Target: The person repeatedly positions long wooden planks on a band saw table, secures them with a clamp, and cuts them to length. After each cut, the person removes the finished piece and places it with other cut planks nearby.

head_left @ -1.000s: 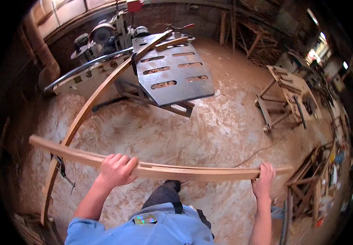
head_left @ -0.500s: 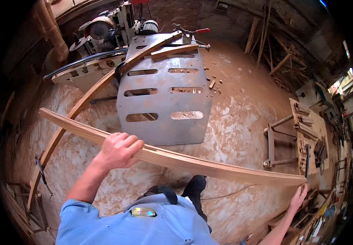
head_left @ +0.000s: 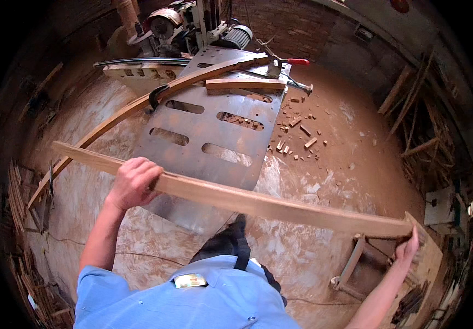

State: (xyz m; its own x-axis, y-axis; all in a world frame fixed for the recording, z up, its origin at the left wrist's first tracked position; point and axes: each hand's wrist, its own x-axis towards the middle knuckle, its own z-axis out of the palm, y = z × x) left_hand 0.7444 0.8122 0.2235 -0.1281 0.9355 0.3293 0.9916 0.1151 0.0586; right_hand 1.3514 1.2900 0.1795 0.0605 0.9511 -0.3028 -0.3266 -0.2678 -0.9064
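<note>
A long, slightly curved wooden plank [head_left: 258, 204] stretches across in front of my body, held up off the floor. My left hand [head_left: 135, 182] is closed over its upper edge, left of the middle, with knuckles up. At the plank's right end my right hand [head_left: 407, 249] grips the tip, thumb up along the end and some fingers out of sight. Beyond the plank stands a slotted grey metal table [head_left: 192, 170]. A long bent wooden strip [head_left: 116, 118] lies across it and sticks out far to the left. A short wooden piece [head_left: 247, 84] rests near the table's far end.
A red-handled clamp [head_left: 296, 62] sits at the table's far corner. Behind it is a machine with a round blade [head_left: 162, 24] and a motor [head_left: 239, 36]. Small wood offcuts [head_left: 310, 142] litter the dusty floor. A board-topped stand [head_left: 431, 257] is at the right, below leaning timber [head_left: 411, 104].
My view has shifted, so the metal table now slants and the offcuts show more. The plank's right end has come up slightly, and my right hand has closed round that end.
</note>
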